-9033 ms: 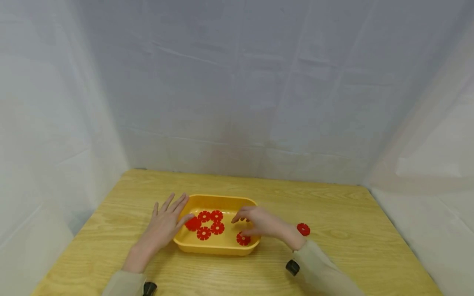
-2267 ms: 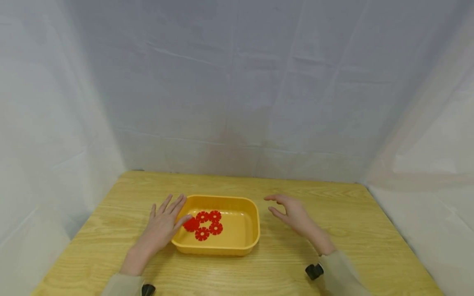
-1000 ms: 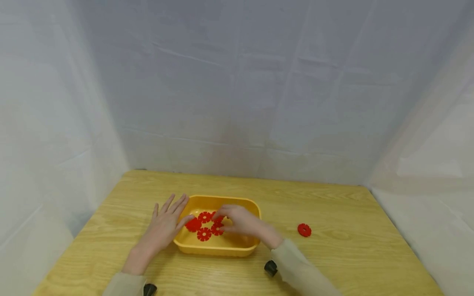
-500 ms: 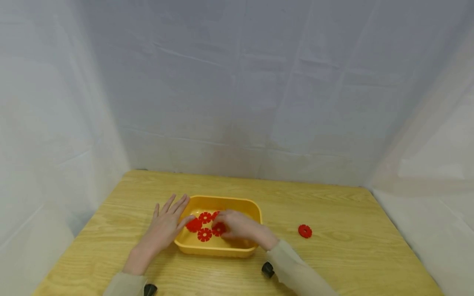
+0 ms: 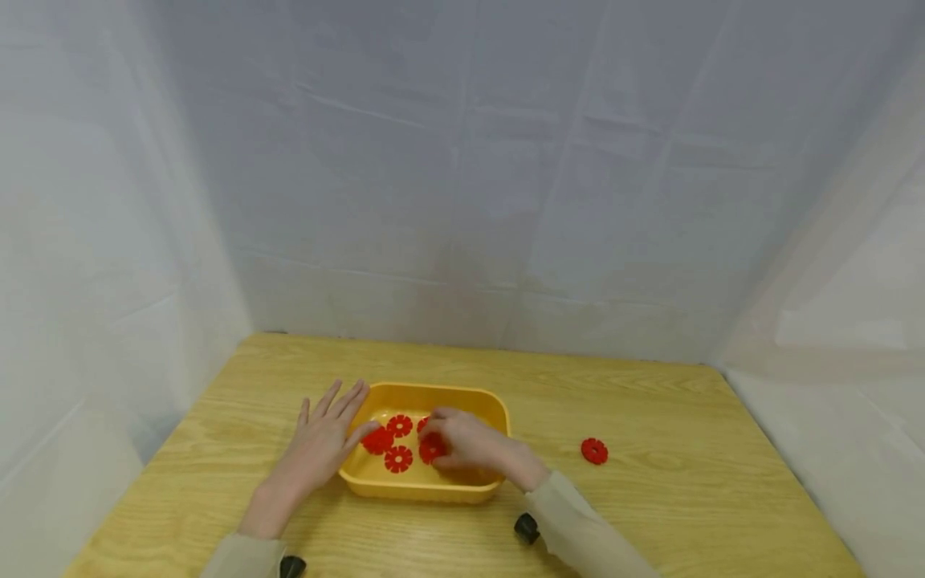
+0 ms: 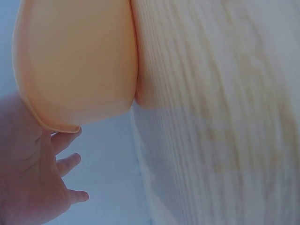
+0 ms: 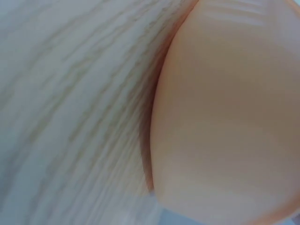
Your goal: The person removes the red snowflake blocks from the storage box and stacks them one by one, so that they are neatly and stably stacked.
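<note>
Readable text: none in any view.
Yellow plastic tray: plain walls, no label or brand.
Red notched plastic discs: in the tray, moulded slots only, no numbers.
Lone red notched disc: on the table, well to the right of the right hand's grip, unmarked.
Light wooden table: bare grain, no sign.
White cloth backdrop: creases only, no print.

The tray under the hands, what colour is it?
The tray is plain yellow-orange, with no pattern; the head view shows it best.
</note>
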